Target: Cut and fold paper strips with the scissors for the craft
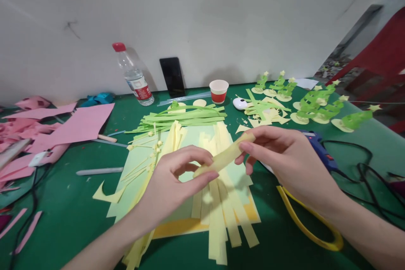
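Pale yellow paper is stretching between two hands as I am watching from the head view: a short strip [229,155] is slanting above the surface [79,211], its right end tilting up. The left hand [180,173] is pinching the lower end, thumb and fingers closing its grip on the paper; the right hand [281,152] is holding the upper end, its grip closing between thumb and index finger. Beneath them, loose yellow strips [218,215] are fanning toward the near edge, lying over pale green sheets [182,209]. Another yellow bundle [174,135] is running under the left forearm, with small paper stars [158,147] resting just beside it. Behind, green strips [183,118] are lying in a sheaf, while a bottle [139,84], a phone [172,76] and a red-and-white cup [219,93] are standing near the wall. Off to the right, green spiral models [305,107] topped with stars are standing on round bases; pink paper [84,124] is spreading on the left.
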The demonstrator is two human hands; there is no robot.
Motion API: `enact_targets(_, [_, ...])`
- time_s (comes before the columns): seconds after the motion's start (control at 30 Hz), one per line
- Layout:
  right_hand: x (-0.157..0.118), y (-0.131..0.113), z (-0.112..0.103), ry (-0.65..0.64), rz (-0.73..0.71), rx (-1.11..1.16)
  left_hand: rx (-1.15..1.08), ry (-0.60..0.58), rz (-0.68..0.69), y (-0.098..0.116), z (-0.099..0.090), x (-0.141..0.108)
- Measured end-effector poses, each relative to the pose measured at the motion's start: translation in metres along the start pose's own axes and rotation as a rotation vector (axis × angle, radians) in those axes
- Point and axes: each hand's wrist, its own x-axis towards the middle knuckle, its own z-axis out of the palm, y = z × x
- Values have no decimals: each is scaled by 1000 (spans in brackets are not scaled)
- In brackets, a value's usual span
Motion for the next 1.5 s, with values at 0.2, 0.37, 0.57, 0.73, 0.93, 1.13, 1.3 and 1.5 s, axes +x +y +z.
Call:
enact_targets(0.2, [-7,-3,6,49,-21,-43,9,-49,-7,-2,-3,-1])
enact_targets(0.37, [-8,-7,9,61,-20,-40,103,-30,59,1,-4,-2])
enact_targets(0.57, [-10,-10,8,77,-5,-53,58,-25,88,4,-3,-5])
enact_targets(0.73, [-13,-11,8,97,-1,-67,39,-21,71,4,-3,-5])
enact_targets(0.93, [-10,-11,9,104,-26,-88,29,-26,64,4,-2,-4])
enact_targets(1.13, [-11,-11,9,107,-60,-143,22,-32,47,5,-2,-4])
enact_targets(1.3, [-12,-11,8,98,-58,-127,30,-23,45,7,-3,-5])
enact_targets(1.5, [-12,-11,8,88,-24,-118,47,-48,80,4,-4,-4])
